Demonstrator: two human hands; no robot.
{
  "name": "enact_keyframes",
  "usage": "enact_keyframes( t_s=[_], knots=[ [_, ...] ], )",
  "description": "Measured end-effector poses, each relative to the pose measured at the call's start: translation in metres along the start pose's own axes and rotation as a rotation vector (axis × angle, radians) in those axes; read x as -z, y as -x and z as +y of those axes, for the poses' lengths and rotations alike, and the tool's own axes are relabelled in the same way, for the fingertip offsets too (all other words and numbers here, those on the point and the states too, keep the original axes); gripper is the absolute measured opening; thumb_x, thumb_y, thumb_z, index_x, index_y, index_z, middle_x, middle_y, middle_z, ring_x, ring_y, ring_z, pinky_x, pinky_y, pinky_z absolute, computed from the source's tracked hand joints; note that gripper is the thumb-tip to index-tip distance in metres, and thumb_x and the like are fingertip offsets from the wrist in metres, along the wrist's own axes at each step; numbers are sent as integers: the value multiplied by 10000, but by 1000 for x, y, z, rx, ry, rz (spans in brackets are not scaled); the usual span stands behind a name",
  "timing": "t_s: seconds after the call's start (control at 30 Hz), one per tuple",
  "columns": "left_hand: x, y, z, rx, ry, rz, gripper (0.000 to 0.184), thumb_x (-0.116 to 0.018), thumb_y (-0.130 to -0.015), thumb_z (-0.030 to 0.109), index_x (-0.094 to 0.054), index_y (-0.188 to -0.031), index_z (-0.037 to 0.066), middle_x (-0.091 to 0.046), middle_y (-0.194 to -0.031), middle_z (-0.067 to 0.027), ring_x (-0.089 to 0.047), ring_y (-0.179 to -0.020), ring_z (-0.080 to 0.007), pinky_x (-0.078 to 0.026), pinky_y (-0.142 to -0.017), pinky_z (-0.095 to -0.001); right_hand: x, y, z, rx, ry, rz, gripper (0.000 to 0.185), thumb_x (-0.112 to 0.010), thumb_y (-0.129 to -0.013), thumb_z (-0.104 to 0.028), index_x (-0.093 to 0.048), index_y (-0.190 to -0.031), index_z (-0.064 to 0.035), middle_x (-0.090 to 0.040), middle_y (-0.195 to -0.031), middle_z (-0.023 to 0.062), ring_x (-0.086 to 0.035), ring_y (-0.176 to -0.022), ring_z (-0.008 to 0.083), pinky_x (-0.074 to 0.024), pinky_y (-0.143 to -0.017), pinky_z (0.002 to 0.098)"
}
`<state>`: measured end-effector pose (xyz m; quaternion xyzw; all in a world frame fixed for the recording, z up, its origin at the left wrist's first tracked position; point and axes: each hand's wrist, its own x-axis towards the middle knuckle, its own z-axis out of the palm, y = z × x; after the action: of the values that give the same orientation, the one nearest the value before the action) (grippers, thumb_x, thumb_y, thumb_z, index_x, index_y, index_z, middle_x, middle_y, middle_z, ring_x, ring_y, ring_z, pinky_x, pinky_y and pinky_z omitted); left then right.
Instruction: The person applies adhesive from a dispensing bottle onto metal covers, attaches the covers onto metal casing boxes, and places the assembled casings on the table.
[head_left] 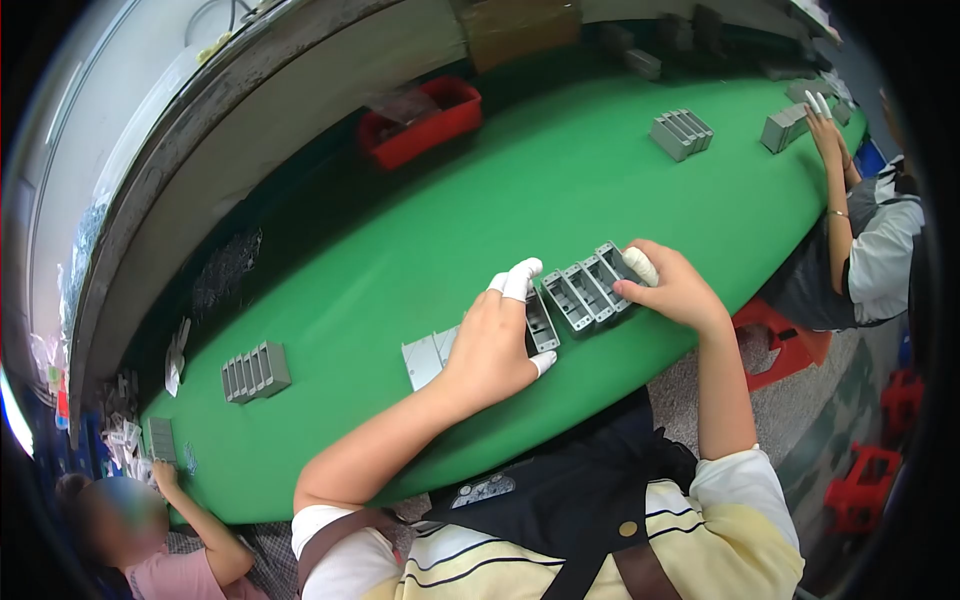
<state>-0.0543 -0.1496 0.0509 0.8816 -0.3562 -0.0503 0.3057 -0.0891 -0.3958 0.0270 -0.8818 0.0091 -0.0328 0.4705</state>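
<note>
Several open grey boxes (585,292) stand side by side in a row on the green table, their hollow sides facing up. My right hand (672,287) grips the right end of this row between thumb and fingers, with a white cover on one finger. Left of the row, my left hand (493,340) lies over more grey boxes, its white-tipped thumb and fingers around an open box (541,322). Flat grey faces (428,357) of other boxes show left of that hand. The palm hides the boxes between.
The green table (340,270) holds a grey box group (254,373) at left and another (682,135) at upper right. A red bin (420,122) stands at the back. Co-workers handle grey boxes at the far left (208,540) and far right (850,220).
</note>
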Motion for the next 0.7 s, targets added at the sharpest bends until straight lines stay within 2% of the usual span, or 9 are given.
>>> enact_keyframes(
  t_s=[0.03, 0.13, 0.23, 0.33, 0.43, 0.47, 0.57, 0.67, 0.7],
  knots=[
    [-1, 2, -4, 24, 68, 12, 847, -762, -607, 108, -294, -1305, 4, -519, -1032, -186, -506, -1006, -345, -428, -882, -403, -3, 1, -2, 19, -14, 22, 385, -706, -738, -199, -560, -1037, -5, -601, -931, 100, -559, -857, 195, -443, -792, 319],
    [-7, 6, -10, -106, -8, 60, 847, -777, -603, 134, -294, -1287, 3, -513, -1039, -186, -490, -1036, -341, -406, -908, -413, -3, 1, -7, -47, 29, -10, 385, -705, -738, -202, -556, -1030, -1, -597, -923, 100, -557, -855, 200, -442, -789, 324],
    [6, 10, -5, -139, -232, 80, 899, -793, -601, 199, -288, -1315, -10, -501, -1089, -198, -474, -1064, -337, -365, -941, -438, -4, 1, -9, -47, 66, -17, 387, -703, -738, -209, -552, -1026, 1, -589, -912, 106, -553, -861, 202, -440, -787, 326],
    [21, 15, -16, -106, -501, -37, 958, -803, -585, 270, -296, -1345, -18, -551, -1021, -186, -500, -1008, -320, -340, -936, -463, -3, 2, -11, 10, 111, -16, 409, -695, -742, -254, -555, -1018, 13, -610, -911, 166, -592, -835, 263, -459, -765, 343],
    [38, 13, -7, 107, -521, -278, 989, -808, -565, 306, -313, -1360, -14, -599, -897, -157, -522, -941, -297, -341, -910, -473, -7, -1, -4, 62, 97, -28, 412, -696, -741, -256, -550, -1017, 13, -607, -906, 166, -588, -835, 267, -458, -764, 344],
    [35, 16, -12, -5, -487, -169, 951, -799, -562, 261, -337, -1347, -15, -602, -757, -119, -532, -884, -289, -378, -856, -454, -8, -1, -5, 42, 87, -36, 398, -695, -742, -248, -544, -1007, 7, -593, -897, 144, -569, -828, 247, -450, -765, 339],
    [31, 14, -16, 32, -235, -233, 888, -754, -589, 201, -343, -1353, 12, -605, -901, -147, -531, -905, -307, -411, -840, -415, -9, -1, -7, 8, 56, -38, 371, -692, -745, -236, -531, -988, -6, -563, -879, 98, -529, -814, 205, -432, -766, 327],
    [24, 20, -32, -55, -132, -66, 823, -691, -604, 120, -355, -1352, 56, -565, -1079, -174, -536, -979, -311, -433, -875, -385, -11, 0, -1, 32, 37, -15, 370, -690, -747, -242, -529, -988, -12, -559, -882, 93, -525, -821, 198, -429, -768, 322],
    [23, 21, -33, 36, -42, -43, 822, -685, -601, 105, -353, -1353, 67, -544, -1121, -176, -528, -1013, -306, -424, -900, -386, -11, 0, 0, 37, 27, -21, 369, -689, -748, -243, -529, -989, -13, -559, -884, 91, -524, -824, 196, -428, -770, 321]
  ],
)
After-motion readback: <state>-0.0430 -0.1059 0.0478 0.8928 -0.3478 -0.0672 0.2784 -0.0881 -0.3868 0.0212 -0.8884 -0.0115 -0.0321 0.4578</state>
